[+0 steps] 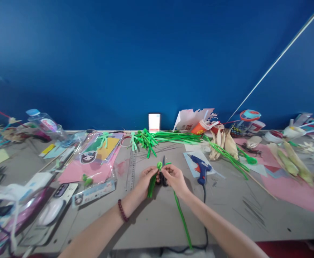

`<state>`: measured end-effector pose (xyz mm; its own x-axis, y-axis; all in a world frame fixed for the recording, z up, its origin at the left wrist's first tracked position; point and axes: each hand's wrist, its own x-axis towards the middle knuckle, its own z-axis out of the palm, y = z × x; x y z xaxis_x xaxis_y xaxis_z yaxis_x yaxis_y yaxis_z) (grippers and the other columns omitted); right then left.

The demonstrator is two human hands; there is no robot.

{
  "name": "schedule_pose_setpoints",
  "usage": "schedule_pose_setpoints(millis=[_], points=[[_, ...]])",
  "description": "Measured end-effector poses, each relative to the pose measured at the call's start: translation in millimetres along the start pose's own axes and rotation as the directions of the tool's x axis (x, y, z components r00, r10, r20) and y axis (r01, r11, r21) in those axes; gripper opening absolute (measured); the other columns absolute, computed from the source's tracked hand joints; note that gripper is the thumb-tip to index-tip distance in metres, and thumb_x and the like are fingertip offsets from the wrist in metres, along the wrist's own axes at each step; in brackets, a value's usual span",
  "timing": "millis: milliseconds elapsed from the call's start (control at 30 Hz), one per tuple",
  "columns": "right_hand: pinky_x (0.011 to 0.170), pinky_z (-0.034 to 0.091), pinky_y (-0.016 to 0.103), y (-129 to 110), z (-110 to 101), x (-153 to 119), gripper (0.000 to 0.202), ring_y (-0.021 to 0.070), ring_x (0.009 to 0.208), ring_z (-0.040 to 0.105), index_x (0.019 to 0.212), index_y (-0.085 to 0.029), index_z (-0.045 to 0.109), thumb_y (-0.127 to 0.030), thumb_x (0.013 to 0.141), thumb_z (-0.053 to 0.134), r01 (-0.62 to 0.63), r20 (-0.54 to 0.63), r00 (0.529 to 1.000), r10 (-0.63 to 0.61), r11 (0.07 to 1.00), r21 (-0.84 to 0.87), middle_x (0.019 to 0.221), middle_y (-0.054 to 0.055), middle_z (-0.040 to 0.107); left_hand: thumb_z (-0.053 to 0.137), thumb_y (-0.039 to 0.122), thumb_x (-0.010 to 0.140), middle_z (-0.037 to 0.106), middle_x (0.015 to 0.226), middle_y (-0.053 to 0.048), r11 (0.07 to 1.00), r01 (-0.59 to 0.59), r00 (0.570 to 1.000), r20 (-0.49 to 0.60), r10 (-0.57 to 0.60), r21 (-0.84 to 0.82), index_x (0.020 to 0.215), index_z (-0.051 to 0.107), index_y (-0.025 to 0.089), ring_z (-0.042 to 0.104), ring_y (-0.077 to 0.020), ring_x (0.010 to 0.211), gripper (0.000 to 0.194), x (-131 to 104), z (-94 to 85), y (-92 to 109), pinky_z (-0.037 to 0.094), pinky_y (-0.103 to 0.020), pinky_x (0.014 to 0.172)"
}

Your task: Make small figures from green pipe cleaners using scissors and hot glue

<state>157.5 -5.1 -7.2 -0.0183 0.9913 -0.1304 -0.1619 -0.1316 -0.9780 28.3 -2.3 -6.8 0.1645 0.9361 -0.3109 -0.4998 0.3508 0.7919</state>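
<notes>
My left hand (pixel 148 176) is closed on a bunch of green pipe cleaners (pixel 151 187) that hangs below its fingers. A small light-green curl (pixel 159 165) sticks up at the fingertips. Close beside it, my right hand (pixel 175 178) pinches a long green pipe cleaner (pixel 182 218); its tail droops to the table's front edge and its upper end pokes out above the fingers. The fingertips of both hands nearly meet, so the exact contact is hidden. Dark-handled scissors (pixel 163 163) lie on the table between and behind the hands, partly covered by them.
A blue glue gun (pixel 203 168) lies to the right, its cord running down. Behind are green pipe cleaners (pixel 178 137) and bent green pieces (pixel 145 139). A clear ruler (pixel 130 172), pink sheets (pixel 71 172) and a phone (pixel 62 191) are left; corn husks (pixel 229 145) are right.
</notes>
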Motion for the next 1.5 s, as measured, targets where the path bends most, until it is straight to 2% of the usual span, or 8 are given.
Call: schedule_pose_setpoints(millis=[267,433,633,867,1100,1300,1433,1500], points=[[0.052,0.040,0.022,4,-9,2,0.022,0.0114,0.054,0.049,0.080,-0.016,0.067,-0.036,0.073,0.065,0.201,-0.026,0.976,-0.215,0.944,-0.262,0.065,0.001,0.060,0.078,0.038,0.060,0.058,0.056,0.001,0.997,0.003,1.000,0.028,-0.005,0.073,0.070,0.064,0.011,0.051,-0.0084,0.046,0.032,3,-2.0,-1,0.042,-0.022,0.049],[0.052,0.040,0.024,4,-8,2,0.022,0.0129,0.054,0.050,0.080,-0.017,0.067,-0.037,0.072,0.065,0.191,-0.025,0.978,-0.205,0.945,-0.264,0.065,0.002,0.062,0.077,0.042,0.060,0.057,0.057,0.001,0.990,-0.045,0.999,-0.013,0.048,0.134,0.071,0.063,0.012,0.051,-0.0087,0.047,0.035,-1,2.4,-2,0.044,-0.023,0.050],[0.053,0.040,0.024,7,-8,2,0.023,0.0129,0.054,0.050,0.084,-0.016,0.066,-0.036,0.072,0.066,0.177,-0.024,0.981,-0.191,0.947,-0.269,0.064,0.001,0.061,0.074,0.040,0.066,0.053,0.055,0.002,0.992,-0.075,0.996,0.057,0.069,0.104,0.068,0.059,0.014,0.048,-0.0081,0.045,0.030,1,-1.1,-5,0.040,-0.022,0.047],[0.069,0.046,0.029,0,-9,-1,0.017,0.0175,0.071,0.058,0.082,-0.019,0.068,-0.034,0.077,0.063,0.365,0.087,0.930,-0.358,0.860,-0.356,0.077,0.005,0.065,0.073,0.037,0.068,0.049,0.050,0.003,0.998,0.040,0.990,0.137,-0.034,-0.046,0.071,0.057,0.014,0.043,-0.0076,0.043,0.028,1,-5.4,-4,0.031,-0.018,0.037],[0.049,0.039,0.022,4,-8,4,0.027,0.0111,0.053,0.049,0.079,-0.018,0.061,-0.042,0.069,0.069,0.159,0.012,0.987,-0.159,0.982,-0.101,0.062,-0.001,0.057,0.075,0.031,0.066,0.049,0.055,0.002,0.977,0.176,0.963,0.226,-0.145,-0.124,0.069,0.057,0.013,0.041,-0.0059,0.044,0.025,0,-5.9,-3,0.029,-0.017,0.036],[0.039,0.027,0.020,0,-7,4,0.032,0.0062,0.042,0.036,0.072,-0.017,0.062,-0.047,0.065,0.071,0.047,0.070,0.997,-0.046,0.999,-0.016,0.054,-0.003,0.054,0.074,0.030,0.067,0.042,0.055,0.002,0.946,0.298,0.915,0.321,-0.244,-0.130,0.067,0.056,0.012,0.037,-0.0052,0.045,0.025,-2,-7.4,2,0.025,-0.015,0.034],[0.040,0.028,0.020,-4,-7,2,0.032,0.0063,0.042,0.040,0.070,-0.017,0.060,-0.047,0.065,0.071,0.027,0.104,0.994,-0.031,0.999,0.043,0.056,-0.002,0.058,0.073,0.034,0.068,0.041,0.054,0.003,0.949,0.305,0.902,0.344,-0.262,-0.079,0.066,0.056,0.011,0.037,-0.0052,0.044,0.028,-3,-5.3,2,0.025,-0.015,0.033],[0.040,0.029,0.020,-3,-7,3,0.030,0.0065,0.042,0.041,0.070,-0.017,0.059,-0.045,0.065,0.071,0.022,0.086,0.996,-0.026,0.999,0.044,0.057,-0.002,0.058,0.072,0.038,0.068,0.043,0.053,0.003,0.969,0.245,0.925,0.306,-0.224,-0.031,0.067,0.057,0.012,0.039,-0.0063,0.044,0.030,-2,-3.9,1,0.030,-0.016,0.035]])
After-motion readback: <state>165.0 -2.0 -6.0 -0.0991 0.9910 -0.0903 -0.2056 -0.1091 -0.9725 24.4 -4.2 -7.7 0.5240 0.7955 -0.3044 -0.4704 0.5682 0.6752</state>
